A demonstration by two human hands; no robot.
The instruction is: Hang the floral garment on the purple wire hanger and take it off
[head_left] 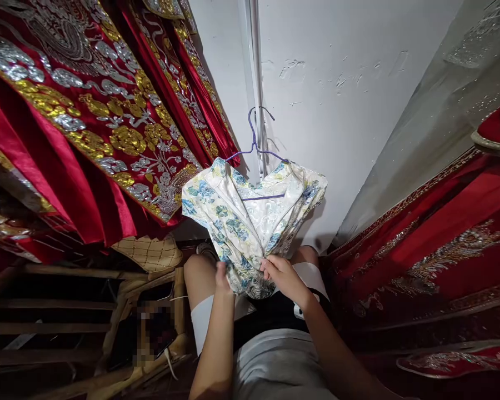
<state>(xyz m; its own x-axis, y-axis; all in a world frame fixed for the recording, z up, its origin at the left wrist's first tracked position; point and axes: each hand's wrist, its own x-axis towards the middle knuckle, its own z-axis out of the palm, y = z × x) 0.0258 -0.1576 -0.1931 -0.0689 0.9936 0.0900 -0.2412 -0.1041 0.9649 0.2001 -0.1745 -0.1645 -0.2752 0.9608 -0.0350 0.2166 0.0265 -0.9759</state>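
Observation:
A white floral dress or blouse (pixel 237 222) with blue and yellow-green flowers and a V-shaped front hangs before me. A purple wire hanger (pixel 253 145) carries it at the shoulders, hooked on a narrow pale upright rail or strip (pixel 256 66) by the wall. At the lower front of the garment, my right hand (pixel 284 278) pinches the cloth by the front opening. My left hand (pixel 224 279) is at the garment's lower left side, thumb up; it is somewhat blurred and its other fingers are hidden. The garment's bottom is bunched near my lap.
Red garments with gold and silver embroidery (pixel 129 139) hang on the left. More red beaded cloth (pixel 425 266) hangs on the right, beside sheer pale fabric (pixel 433 116). Low on the left stand a bamboo-like frame (pixel 116 311), a yellow quilted cushion (pixel 154 253) and a white cable (pixel 170 364).

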